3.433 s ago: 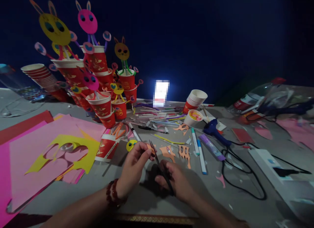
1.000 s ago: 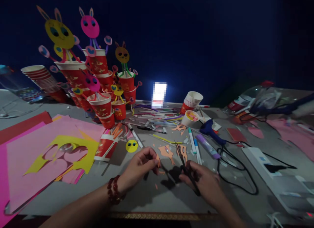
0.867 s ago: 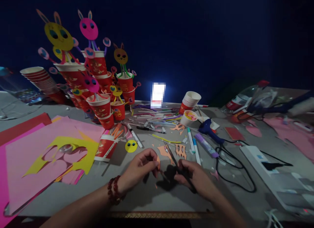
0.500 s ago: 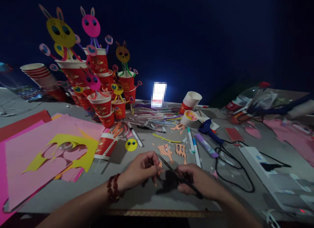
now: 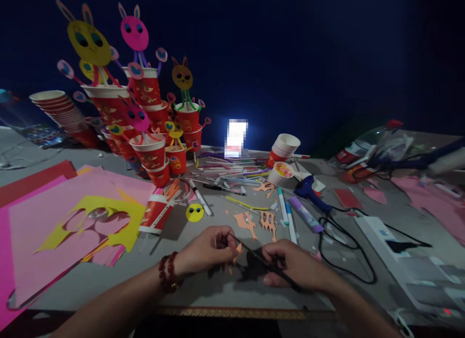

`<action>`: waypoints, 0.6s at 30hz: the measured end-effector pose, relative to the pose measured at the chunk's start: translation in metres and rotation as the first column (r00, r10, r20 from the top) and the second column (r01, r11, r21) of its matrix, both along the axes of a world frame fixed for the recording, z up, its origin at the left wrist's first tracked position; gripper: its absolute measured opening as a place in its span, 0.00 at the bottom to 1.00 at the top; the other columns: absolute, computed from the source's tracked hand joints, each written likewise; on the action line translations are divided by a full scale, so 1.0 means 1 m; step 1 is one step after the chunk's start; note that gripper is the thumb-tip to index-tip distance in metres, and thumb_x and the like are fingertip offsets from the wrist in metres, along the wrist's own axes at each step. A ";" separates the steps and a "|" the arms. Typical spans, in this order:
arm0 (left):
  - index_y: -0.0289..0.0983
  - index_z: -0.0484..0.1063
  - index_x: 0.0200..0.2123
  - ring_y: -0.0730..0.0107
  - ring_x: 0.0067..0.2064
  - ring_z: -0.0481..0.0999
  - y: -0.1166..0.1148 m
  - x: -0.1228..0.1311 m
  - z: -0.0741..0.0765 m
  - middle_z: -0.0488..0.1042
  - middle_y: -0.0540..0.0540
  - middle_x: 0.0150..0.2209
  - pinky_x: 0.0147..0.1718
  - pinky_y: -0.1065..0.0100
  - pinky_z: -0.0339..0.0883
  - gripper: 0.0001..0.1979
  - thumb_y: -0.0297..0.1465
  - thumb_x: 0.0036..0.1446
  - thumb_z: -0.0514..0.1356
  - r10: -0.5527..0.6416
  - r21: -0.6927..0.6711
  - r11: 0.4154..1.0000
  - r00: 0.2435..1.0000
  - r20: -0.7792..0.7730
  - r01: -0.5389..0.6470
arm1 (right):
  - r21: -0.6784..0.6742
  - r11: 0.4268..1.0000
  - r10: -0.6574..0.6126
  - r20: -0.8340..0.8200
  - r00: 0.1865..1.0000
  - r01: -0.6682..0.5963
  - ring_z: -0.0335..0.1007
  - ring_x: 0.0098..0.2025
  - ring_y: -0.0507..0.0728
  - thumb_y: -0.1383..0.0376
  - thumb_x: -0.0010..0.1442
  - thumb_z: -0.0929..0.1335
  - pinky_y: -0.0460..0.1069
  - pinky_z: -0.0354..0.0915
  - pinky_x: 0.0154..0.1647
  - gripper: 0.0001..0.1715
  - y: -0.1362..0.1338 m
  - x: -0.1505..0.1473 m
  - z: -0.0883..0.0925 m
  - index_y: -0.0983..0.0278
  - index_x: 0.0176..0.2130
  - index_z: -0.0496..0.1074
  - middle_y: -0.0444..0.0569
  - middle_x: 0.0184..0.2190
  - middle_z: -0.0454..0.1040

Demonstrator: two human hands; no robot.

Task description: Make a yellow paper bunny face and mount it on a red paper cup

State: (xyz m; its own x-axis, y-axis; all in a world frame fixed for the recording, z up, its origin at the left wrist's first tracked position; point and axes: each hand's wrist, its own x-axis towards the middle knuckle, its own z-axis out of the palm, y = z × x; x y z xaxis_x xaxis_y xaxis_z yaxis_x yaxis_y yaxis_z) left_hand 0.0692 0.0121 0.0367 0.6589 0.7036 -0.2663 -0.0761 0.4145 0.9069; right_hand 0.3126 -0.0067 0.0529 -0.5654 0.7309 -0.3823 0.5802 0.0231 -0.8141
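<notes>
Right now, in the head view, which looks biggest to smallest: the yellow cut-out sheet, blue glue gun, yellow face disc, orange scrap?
1. yellow cut-out sheet.
2. blue glue gun.
3. yellow face disc.
4. orange scrap, smallest as seen, though the left hand and scissors hide part, so its place against the disc is unsure.

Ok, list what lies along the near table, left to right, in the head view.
Pink paper → yellow cut-out sheet → tipped red cup → left hand pinching an orange scrap → right hand gripping scissors → black cable → white power strip.
</notes>
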 end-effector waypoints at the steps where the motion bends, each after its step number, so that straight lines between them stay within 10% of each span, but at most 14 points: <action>1: 0.37 0.63 0.25 0.81 0.18 0.68 0.000 0.000 0.000 0.71 0.53 0.22 0.18 0.78 0.61 0.14 0.36 0.48 0.67 -0.002 -0.002 1.000 1.000 -0.004 0.002 | 0.005 1.000 0.005 0.003 1.000 -0.005 0.48 0.24 0.49 0.46 0.50 0.72 0.44 0.44 0.22 0.29 0.000 0.000 -0.001 0.63 0.21 0.58 0.36 0.19 0.53; 18: 0.37 0.63 0.25 0.80 0.17 0.67 0.002 0.000 -0.001 0.70 0.54 0.21 0.17 0.77 0.58 0.17 0.39 0.47 0.67 -0.013 -0.035 0.999 1.000 -0.026 0.012 | 0.081 0.997 -0.001 0.113 0.994 -0.008 0.51 0.24 0.49 0.47 0.47 0.75 0.44 0.45 0.23 0.29 0.002 -0.001 -0.002 0.63 0.21 0.58 0.36 0.19 0.56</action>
